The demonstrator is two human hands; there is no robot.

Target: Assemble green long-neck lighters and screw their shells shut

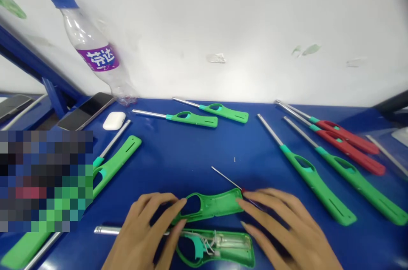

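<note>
A green lighter casing half (219, 204), hollow side up, is between my hands. My left hand (151, 223) pinches its left end between thumb and fingers. My right hand (283, 223) has fingertips on its right end. Just below lies the opened gas lighter (236, 242), showing its clear fuel tank, white wires and teal trigger. Its metal tube (108, 230) passes under my left hand. A thin screwdriver (226, 177) lies behind the casing half, its red handle partly hidden by my right hand. A tiny screw (235, 159) rests farther back.
Green lighters (194, 120) lie at the back, more green (318, 185) and red ones (350, 151) at right. At left are another green lighter (117, 161), a white earbud case (114, 120), a phone (87, 110) and a plastic bottle (95, 55) against the wall.
</note>
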